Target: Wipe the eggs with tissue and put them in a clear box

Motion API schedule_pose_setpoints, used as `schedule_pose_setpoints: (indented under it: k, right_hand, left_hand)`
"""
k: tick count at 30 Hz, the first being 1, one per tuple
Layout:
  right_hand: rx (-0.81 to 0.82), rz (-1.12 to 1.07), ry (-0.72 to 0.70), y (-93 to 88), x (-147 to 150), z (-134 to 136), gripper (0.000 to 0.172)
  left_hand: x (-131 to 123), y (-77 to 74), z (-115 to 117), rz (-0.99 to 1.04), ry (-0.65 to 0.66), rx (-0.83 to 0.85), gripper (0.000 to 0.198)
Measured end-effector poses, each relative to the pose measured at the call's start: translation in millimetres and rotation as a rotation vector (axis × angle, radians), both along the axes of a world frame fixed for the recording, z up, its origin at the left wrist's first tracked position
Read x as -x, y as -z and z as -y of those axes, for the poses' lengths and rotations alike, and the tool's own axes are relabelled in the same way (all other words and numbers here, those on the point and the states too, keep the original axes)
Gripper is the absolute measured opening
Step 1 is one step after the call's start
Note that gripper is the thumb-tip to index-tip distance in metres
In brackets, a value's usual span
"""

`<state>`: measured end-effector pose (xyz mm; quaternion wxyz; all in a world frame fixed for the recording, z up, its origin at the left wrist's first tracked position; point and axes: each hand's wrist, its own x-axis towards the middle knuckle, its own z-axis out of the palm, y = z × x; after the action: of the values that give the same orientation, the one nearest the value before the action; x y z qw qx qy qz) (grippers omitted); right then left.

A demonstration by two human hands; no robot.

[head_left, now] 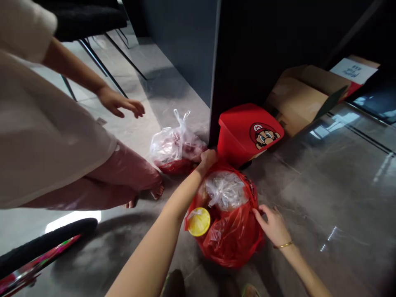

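Observation:
A red plastic garbage bag (229, 239) sits on the floor before me with its mouth spread. Inside it lie a knotted clear plastic bag (225, 192) and a round yellow lid or container (199, 222) at the left edge. My left hand (208, 157) is closed on the red bag's far rim, beside the red bin; its fingertips are partly hidden. At the right rim, my right hand (272, 222), with a gold bangle on the wrist, pinches the red plastic between thumb and fingers. A tied clear bag (177, 144) with red plastic under it rests left of my left hand.
A red bin (238, 128) with a cartoon face stands by the dark cabinet (182, 45). Behind it is an open cardboard box (300, 95). Another person's hand (122, 102) reaches in from the left. A wheel (46, 239) lies lower left; a black chair (89, 20) stands behind.

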<state>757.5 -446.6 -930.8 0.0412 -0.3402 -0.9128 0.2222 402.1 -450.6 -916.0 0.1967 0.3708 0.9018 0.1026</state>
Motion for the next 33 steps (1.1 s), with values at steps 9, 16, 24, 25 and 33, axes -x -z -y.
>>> schedule_pose_setpoints:
  k: [9, 16, 24, 25, 33]
  right_hand:
    - [0.126, -0.207, 0.331, 13.3, -19, -34, 0.048]
    - [0.173, -0.619, 0.023, -61.3, 23, 19, 0.018]
    - [-0.073, -0.21, -0.3, -75.6, 106, 30, 0.064]
    - [-0.059, -0.193, -0.279, -71.4, 106, 22, 0.068]
    - [0.278, -0.402, -0.123, -48.1, 64, -44, 0.049]
  left_hand:
    - [20, -26.0, 63, -0.081, 0.073, -0.147, 0.046]
    - [-70, -52.5, 172, -0.634, 0.415, -0.655, 0.016]
    - [-95, -39.9, 156, -0.438, 0.684, -0.27, 0.038]
    - [-92, -41.7, 152, -0.442, 0.725, -0.252, 0.033]
    - [-86, -52.8, 140, -0.505, 0.917, -0.154, 0.015]
